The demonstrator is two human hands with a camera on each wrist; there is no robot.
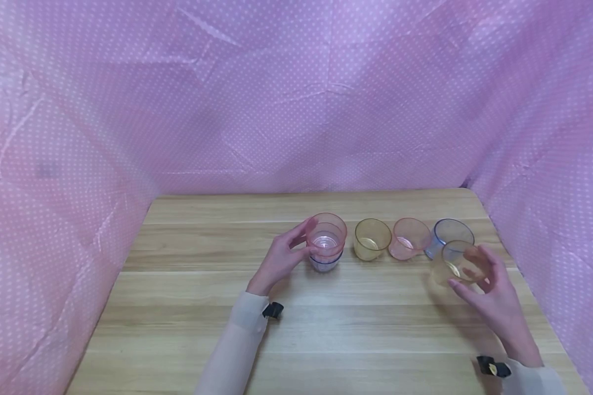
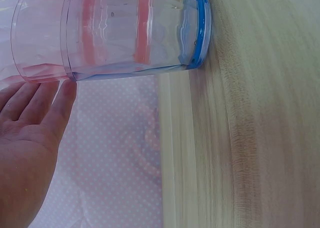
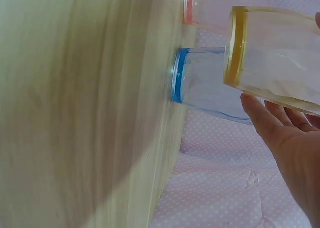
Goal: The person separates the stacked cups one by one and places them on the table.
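Observation:
A clear pink-rimmed cup [image 1: 328, 220] sits nested in a blue-rimmed cup [image 1: 324, 265], whose blue base [image 2: 201, 30] stands on the table. My left hand [image 1: 281, 255] holds the pink cup from its left side, thumb in front and fingers behind; in the left wrist view, fingertips touch near the rims. Two red bands [image 2: 143, 27] show through the outer wall. On the far right, my right hand [image 1: 499, 296] grips a yellow cup [image 1: 457, 260] by its right side. The yellow base [image 3: 237, 45] is raised off the tabletop, and the cup partly overlaps another blue cup [image 1: 453, 226].
Between the hands, a second yellow cup [image 1: 372, 241] and another pink cup [image 1: 409, 238] stand upright in a row with the blue cup at right. The wood-grain table [image 1: 356, 340] is bordered by a pink dotted cloth [image 1: 296, 109] at back and sides.

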